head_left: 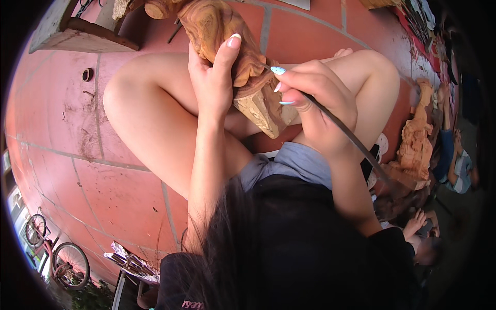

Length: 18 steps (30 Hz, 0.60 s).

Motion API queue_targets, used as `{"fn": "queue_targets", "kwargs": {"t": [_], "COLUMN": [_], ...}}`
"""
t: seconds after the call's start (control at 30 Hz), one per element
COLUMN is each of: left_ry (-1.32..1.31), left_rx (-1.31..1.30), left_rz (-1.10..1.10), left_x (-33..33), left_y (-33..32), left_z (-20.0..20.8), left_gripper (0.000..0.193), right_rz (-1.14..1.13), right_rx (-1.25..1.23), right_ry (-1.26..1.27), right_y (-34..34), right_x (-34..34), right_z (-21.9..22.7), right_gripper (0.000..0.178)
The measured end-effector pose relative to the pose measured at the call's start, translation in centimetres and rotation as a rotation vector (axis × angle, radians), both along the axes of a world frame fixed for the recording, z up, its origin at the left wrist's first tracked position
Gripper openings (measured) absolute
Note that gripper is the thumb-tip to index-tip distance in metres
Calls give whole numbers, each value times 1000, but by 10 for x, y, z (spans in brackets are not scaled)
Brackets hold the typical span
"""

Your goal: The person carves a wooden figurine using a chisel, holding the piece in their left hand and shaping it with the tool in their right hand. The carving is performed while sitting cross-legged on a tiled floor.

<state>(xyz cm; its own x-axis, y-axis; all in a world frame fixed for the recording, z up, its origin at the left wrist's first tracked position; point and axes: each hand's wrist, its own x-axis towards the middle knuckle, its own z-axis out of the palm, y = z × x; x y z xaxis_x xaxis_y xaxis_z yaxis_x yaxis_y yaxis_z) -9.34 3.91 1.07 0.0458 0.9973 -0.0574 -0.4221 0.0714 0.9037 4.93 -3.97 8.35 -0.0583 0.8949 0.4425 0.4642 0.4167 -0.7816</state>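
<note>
A carved wooden figure [209, 31] with flowing folds and reddish-brown grain leans over my crossed legs. Its pale, rough-cut base [261, 111] points toward me. My left hand [213, 85] is wrapped round the figure's side, thumb lying along the front. Between the fingertips of my right hand [325, 111] is a thin, dark, rod-like carving tool [351, 135], pinched like a pen. Its tip meets the folds just above the base, and the shaft runs back past my wrist. Exactly what shape the tip has is too small to tell.
A wooden stand [77, 39] is at the upper left, near a small dark ring [88, 74] on the red tiles [119, 196]. Another carved figure [416, 137] stands at right, close to other people. At lower left are a bundle of thin tools [135, 263] and a bicycle [71, 264].
</note>
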Motion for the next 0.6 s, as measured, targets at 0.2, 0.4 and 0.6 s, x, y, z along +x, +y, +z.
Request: {"fn": "queue_targets", "kwargs": {"t": [0.2, 0.4, 0.6], "left_ry": [-29, -76, -242], "left_rx": [-14, 6, 46], "left_rz": [-22, -200, -336], "left_x": [-2, -6, -13], "left_y": [-2, -6, -5], "left_z": [-3, 4, -6], "left_gripper": [48, 44, 76], "right_rz": [75, -126, -45], "right_rx": [-11, -20, 10], "right_ry": [-26, 409, 250], "right_y": [-12, -9, -8], "right_x": [8, 31, 25], "right_z": [-1, 5, -3], "right_gripper": [20, 19, 18]}}
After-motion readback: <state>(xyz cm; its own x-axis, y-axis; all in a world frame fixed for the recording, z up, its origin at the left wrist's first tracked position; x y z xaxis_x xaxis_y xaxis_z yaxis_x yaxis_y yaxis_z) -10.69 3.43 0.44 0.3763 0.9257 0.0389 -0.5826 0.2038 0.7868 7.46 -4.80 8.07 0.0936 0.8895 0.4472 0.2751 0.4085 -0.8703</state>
